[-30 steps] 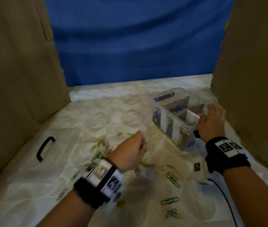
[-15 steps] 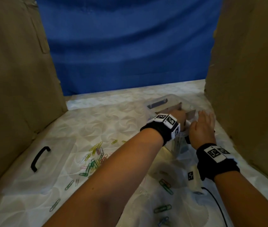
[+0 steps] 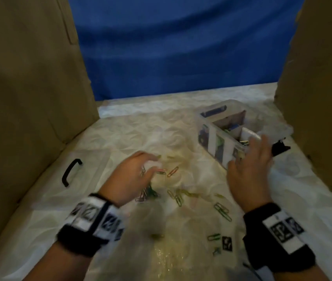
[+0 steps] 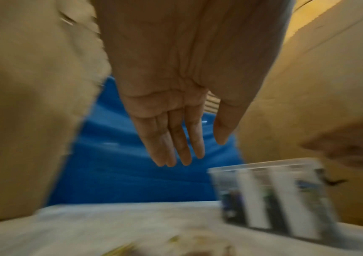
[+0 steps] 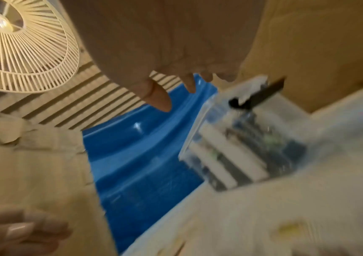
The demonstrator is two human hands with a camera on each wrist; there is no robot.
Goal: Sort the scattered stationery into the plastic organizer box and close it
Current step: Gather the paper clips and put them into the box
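The clear plastic organizer box (image 3: pixel 218 136) stands open at the back right, its compartments holding small items; it also shows blurred in the wrist views (image 4: pixel 274 195) (image 5: pixel 241 147). Coloured paper clips (image 3: pixel 178 198) lie scattered over the white sheet in the middle. My left hand (image 3: pixel 151 165) hovers over the left cluster of clips, and its fingers (image 4: pixel 176 152) are straight and hold nothing. My right hand (image 3: pixel 248 153) is at the box's near end, fingers loosely bent; the right wrist view (image 5: pixel 178 98) shows them apart from the box.
The box's clear lid (image 3: pixel 45 179) with a black handle (image 3: pixel 70 172) lies flat at the left. Cardboard walls (image 3: pixel 29 88) (image 3: pixel 323 98) close both sides, with a blue cloth (image 3: pixel 181 57) behind. A black latch (image 3: pixel 279 148) sticks out at the box's right end.
My left hand has come back from over the box to the clip pile on the left. The right hand has drawn slightly back from the box's near end.
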